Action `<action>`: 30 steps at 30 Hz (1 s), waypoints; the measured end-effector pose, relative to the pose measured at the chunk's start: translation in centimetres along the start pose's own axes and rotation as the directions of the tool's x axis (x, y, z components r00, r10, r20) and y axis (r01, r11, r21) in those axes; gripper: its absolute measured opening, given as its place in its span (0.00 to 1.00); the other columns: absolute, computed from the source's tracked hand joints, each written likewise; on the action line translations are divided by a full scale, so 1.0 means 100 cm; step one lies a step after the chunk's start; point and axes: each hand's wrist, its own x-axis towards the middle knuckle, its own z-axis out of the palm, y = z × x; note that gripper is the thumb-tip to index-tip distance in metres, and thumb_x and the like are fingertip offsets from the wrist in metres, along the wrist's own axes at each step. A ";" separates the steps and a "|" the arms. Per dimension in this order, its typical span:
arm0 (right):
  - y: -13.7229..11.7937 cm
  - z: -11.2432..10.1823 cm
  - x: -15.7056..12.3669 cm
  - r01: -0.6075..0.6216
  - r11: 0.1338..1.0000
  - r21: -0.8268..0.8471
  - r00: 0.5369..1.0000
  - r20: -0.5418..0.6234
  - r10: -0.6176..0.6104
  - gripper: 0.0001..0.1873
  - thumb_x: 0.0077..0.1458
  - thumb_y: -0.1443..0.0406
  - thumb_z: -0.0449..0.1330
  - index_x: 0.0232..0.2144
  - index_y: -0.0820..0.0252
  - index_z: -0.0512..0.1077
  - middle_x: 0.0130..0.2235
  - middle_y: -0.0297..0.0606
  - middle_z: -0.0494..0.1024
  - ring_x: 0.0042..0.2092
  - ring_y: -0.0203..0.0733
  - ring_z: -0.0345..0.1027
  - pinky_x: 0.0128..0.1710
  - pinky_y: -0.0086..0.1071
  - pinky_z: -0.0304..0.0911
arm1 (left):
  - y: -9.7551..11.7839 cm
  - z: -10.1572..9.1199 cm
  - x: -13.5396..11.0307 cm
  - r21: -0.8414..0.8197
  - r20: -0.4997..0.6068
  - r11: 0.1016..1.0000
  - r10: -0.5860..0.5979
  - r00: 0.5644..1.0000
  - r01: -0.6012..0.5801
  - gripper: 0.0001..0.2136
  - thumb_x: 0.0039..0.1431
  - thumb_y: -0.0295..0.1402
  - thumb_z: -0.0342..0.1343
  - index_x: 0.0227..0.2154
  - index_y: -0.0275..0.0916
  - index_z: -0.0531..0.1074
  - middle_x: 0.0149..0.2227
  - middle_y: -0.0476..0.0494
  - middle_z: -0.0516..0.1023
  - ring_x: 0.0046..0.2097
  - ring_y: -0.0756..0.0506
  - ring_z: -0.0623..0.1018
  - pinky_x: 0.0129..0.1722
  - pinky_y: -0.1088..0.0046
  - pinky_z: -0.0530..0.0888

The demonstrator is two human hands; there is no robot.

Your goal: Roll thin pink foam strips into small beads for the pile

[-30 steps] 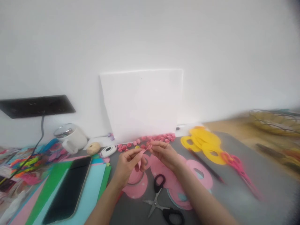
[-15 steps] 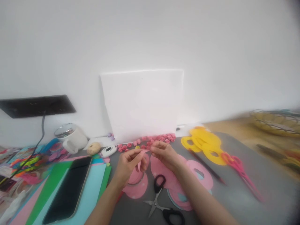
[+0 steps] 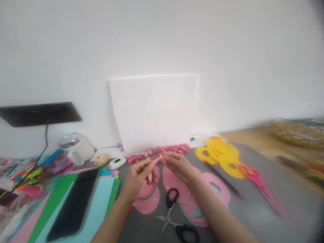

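A narrow pink paper strip [image 3: 153,164] stretches between my two hands, its free end curling down below the left fingers. My left hand [image 3: 138,175] pinches the strip between thumb and fingers. At its other end, my right hand [image 3: 178,164] grips the tip with thumb and fingertips. Under the hands lie pink paper cutouts [image 3: 148,203], some round with holes. Black-handled scissors [image 3: 167,220] rest with blades parted on the grey mat, between my forearms. Behind my fingers sits a row of small pink rolled paper pieces [image 3: 174,148].
On the left, a phone [image 3: 76,206] lies on coloured paper sheets [image 3: 103,195], near a white mug [image 3: 81,148]. Yellow cutouts [image 3: 220,152], a pencil [image 3: 224,180] and pink scissors [image 3: 263,189] lie right. A white board [image 3: 154,111] leans on the wall.
The strip's end at my right fingertips now looks more bunched, and the strip has turned slightly between my hands. Both hands stay in nearly the same place.
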 end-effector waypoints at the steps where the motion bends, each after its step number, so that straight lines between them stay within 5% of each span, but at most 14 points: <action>1: 0.000 -0.001 0.000 0.002 1.000 -0.002 1.000 0.001 -0.002 0.11 0.35 0.65 0.71 0.25 0.61 0.78 0.30 0.35 0.78 0.35 0.35 0.70 0.42 0.30 0.65 | 0.000 0.000 0.000 0.001 0.002 1.000 -0.001 1.000 0.001 0.11 0.58 0.37 0.52 0.35 0.36 0.75 0.21 0.48 0.71 0.22 0.50 0.72 0.22 0.74 0.67; 17: 0.001 -0.001 -0.002 0.026 0.999 -0.027 0.999 0.022 -0.025 0.11 0.35 0.64 0.72 0.18 0.60 0.72 0.21 0.28 0.70 0.24 0.29 0.61 0.27 0.26 0.59 | 0.000 0.001 0.000 0.001 -0.017 1.000 -0.027 0.999 0.027 0.11 0.56 0.38 0.54 0.36 0.36 0.75 0.21 0.48 0.72 0.22 0.50 0.72 0.22 0.74 0.67; 30: 0.001 -0.003 0.001 0.015 0.999 -0.039 1.000 0.024 -0.014 0.10 0.36 0.66 0.71 0.26 0.60 0.78 0.31 0.36 0.79 0.34 0.35 0.69 0.40 0.30 0.64 | 0.000 0.000 0.000 -0.003 -0.015 1.000 -0.011 1.000 0.011 0.13 0.57 0.38 0.53 0.39 0.36 0.75 0.22 0.47 0.72 0.22 0.50 0.71 0.22 0.74 0.67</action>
